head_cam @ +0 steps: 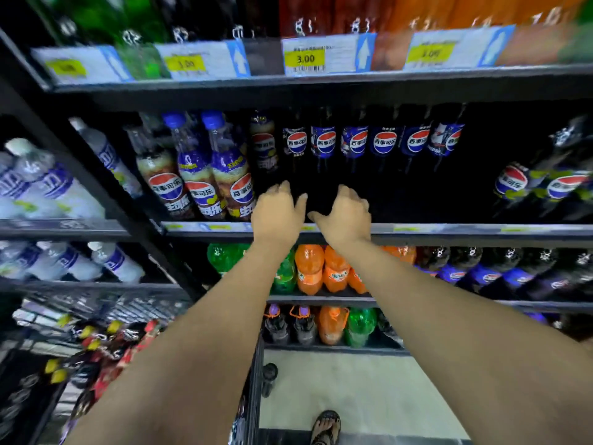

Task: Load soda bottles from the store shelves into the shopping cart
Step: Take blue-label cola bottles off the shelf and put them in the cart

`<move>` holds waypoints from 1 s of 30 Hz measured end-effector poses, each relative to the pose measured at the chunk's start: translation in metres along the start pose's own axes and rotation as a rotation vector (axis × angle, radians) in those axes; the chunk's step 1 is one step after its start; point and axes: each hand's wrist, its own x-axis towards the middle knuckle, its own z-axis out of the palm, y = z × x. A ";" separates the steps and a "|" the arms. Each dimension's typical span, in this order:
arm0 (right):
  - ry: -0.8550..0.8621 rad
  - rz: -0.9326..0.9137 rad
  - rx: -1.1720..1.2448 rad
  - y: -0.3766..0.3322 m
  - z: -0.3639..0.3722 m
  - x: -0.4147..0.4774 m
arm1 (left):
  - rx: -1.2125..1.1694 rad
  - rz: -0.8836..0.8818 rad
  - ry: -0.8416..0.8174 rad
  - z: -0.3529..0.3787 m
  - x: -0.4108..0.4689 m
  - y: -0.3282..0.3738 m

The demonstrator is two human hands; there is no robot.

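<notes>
Both my arms reach into the middle shelf [449, 232], where a row of dark Pepsi bottles [356, 142] stands at the back. My left hand [277, 211] and my right hand [346, 211] hover side by side just over the shelf's front edge, thumbs spread toward each other, fingers loosely bent forward into the dark gap. I see nothing held in either hand; what lies in front of the fingers is too dark to make out. The shopping cart [253, 396] stands at lower left with several yellow-capped, red-labelled bottles [102, 351] in it.
Blue-capped Pepsi bottles [195, 175] stand left of my hands, more Pepsi [542, 187] at far right. Water bottles [48, 184] fill the left bay. Orange soda [309, 268] and green soda [224, 255] sit on the shelves below. Price tags [305, 59] line the upper shelf. My sandalled foot [325, 427] is on the floor.
</notes>
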 end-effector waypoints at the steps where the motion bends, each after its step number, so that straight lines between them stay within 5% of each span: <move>1: -0.034 -0.012 -0.051 -0.001 -0.005 -0.020 | 0.034 0.029 -0.012 -0.005 -0.020 -0.004; 12: -0.368 -0.026 -0.203 -0.002 0.012 -0.200 | 0.393 -0.065 -0.248 -0.066 -0.208 -0.117; 22: -0.624 -0.137 -0.137 -0.004 0.099 -0.325 | 0.400 -0.475 -0.444 -0.072 -0.336 -0.227; 30: -0.723 -0.191 -0.185 -0.031 0.183 -0.355 | 0.324 -0.598 -0.669 -0.036 -0.363 -0.292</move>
